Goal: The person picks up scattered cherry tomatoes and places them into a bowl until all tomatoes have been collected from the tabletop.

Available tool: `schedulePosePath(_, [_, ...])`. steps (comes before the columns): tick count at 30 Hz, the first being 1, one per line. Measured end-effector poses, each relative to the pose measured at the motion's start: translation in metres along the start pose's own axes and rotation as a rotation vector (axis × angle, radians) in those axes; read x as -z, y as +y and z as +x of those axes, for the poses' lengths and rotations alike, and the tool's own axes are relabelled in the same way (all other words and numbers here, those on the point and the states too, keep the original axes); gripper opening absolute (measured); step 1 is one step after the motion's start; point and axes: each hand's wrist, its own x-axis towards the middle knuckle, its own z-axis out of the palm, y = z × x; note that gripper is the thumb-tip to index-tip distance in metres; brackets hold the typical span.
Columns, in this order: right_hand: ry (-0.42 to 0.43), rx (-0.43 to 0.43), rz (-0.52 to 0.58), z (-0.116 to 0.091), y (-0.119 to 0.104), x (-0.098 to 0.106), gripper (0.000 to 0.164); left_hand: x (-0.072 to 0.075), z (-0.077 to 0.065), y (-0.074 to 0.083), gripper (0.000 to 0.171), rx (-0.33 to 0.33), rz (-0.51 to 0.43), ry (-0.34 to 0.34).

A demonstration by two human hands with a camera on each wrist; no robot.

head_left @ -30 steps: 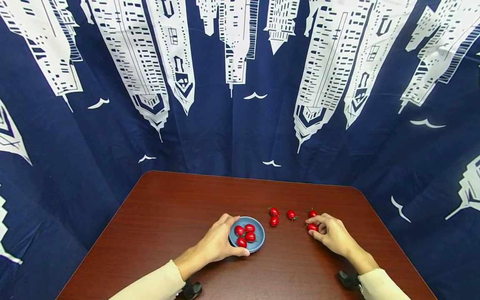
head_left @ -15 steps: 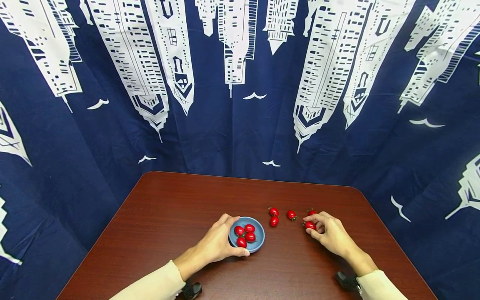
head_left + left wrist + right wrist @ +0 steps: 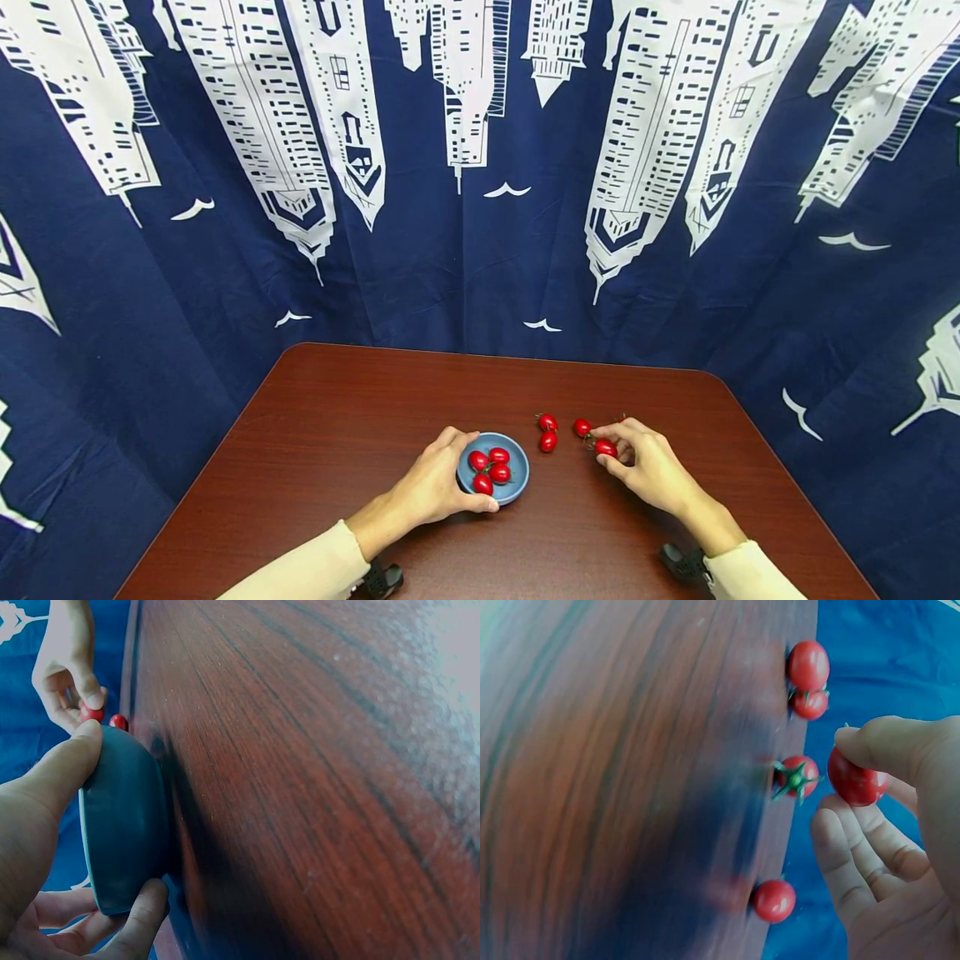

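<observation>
My left hand (image 3: 437, 482) grips the side of a small blue bowl (image 3: 519, 483), thumb at the near rim and fingers round the far side. Several red cherry tomatoes (image 3: 498, 473) lie inside it. My right hand (image 3: 651, 467) pinches one cherry tomato (image 3: 855, 780) between thumb and fingers, raised off the table in the right wrist view. Beyond the fingertips lies a loose cherry tomato with a green stem (image 3: 798, 778). Another cherry tomato (image 3: 774, 901) sits on the table, mostly hidden behind my right hand in the head view.
Two cherry tomatoes (image 3: 548, 440) lie close together on the brown wooden table (image 3: 360, 400), between the bowl and my right hand. A dark blue curtain (image 3: 420, 275) printed with white buildings hangs behind the table's far edge.
My right hand has lifted the pinched cherry tomato and carried it left, toward the bowl. My left hand and the bowl stay in place.
</observation>
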Motion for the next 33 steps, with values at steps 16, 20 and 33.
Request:
schedulePosePath(16, [-0.010, 0.078, 0.004, 0.011, -0.031, -0.011, 0.037, -0.001, 0.000, 0.000, 0.108, 0.003, 0.006, 0.002])
schedulePosePath(20, [-0.033, 0.077, 0.031, 0.014, -0.040, -0.014, 0.036, -0.001, 0.001, 0.000, 0.108, 0.002, 0.006, 0.000])
schedulePosePath(33, [-0.075, 0.180, 0.106, 0.025, -0.070, -0.029, 0.041, -0.001, 0.001, 0.001, 0.108, 0.001, 0.008, -0.001])
